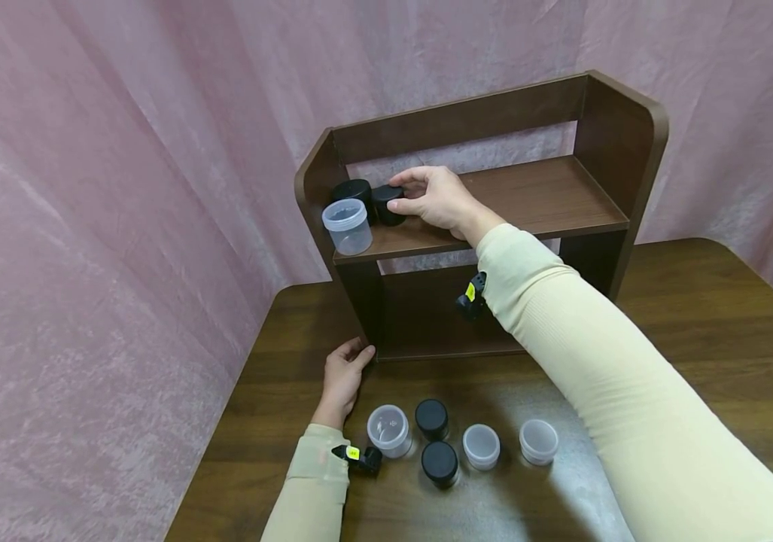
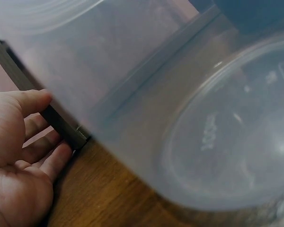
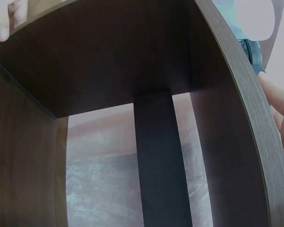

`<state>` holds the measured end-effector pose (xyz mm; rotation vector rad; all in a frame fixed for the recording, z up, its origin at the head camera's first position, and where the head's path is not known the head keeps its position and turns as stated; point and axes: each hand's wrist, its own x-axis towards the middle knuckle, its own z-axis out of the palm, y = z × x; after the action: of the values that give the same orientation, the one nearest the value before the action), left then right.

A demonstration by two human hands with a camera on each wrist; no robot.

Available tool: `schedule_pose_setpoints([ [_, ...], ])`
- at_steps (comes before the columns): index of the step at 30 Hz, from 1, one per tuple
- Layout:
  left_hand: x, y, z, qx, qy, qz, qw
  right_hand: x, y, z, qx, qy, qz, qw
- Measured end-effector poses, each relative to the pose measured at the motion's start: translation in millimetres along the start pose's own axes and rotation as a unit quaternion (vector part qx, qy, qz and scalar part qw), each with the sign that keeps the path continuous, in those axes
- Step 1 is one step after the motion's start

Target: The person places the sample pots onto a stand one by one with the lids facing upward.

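On the upper board of a brown wooden shelf point(image 1: 528, 196), my right hand point(image 1: 436, 199) pinches a small black-lidded jar point(image 1: 386, 197) between thumb and fingers. Right beside that jar stands a larger black-lidded jar point(image 1: 352, 190), with a clear plastic jar point(image 1: 348, 229) in front. My left hand point(image 1: 342, 380) touches the shelf's lower left front corner, thumb at the front edge and fingers loosely bent along the outer side. A clear tub point(image 2: 217, 132) fills much of the left wrist view. The right wrist view catches the right hand point(image 3: 279, 113) at its edge, largely cut off.
Near the left forearm on the wooden table point(image 1: 271, 376) stand a large clear tub point(image 1: 389, 433), two black-lidded jars point(image 1: 439, 461) and two small translucent tubs point(image 1: 481, 446). A pink curtain point(image 1: 122, 226) hangs behind. The shelf's lower compartment point(image 1: 427, 316) lies beneath the right forearm.
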<state>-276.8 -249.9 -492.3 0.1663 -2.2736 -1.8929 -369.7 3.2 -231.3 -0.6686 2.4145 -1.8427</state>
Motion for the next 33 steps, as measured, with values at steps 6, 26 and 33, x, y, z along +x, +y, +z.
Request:
schedule_pose_setpoints([
  [6, 1.0, -1.4, -0.4, -0.002, 0.001, -0.002, 1.0, -1.4, -1, 1, -0.006, 0.001, -0.003, 1.0],
  [26, 4.6, -3.2, -0.3, -0.001, 0.002, -0.002, 1.0, -17.6, 0, 0, 0.031, 0.109, -0.044, 0.9926],
  [33, 3.9, -5.1, 2.4, 0.003, 0.001, -0.002, 1.0, -35.5, 5, -5, 0.079, 0.145, -0.088, 0.9824],
])
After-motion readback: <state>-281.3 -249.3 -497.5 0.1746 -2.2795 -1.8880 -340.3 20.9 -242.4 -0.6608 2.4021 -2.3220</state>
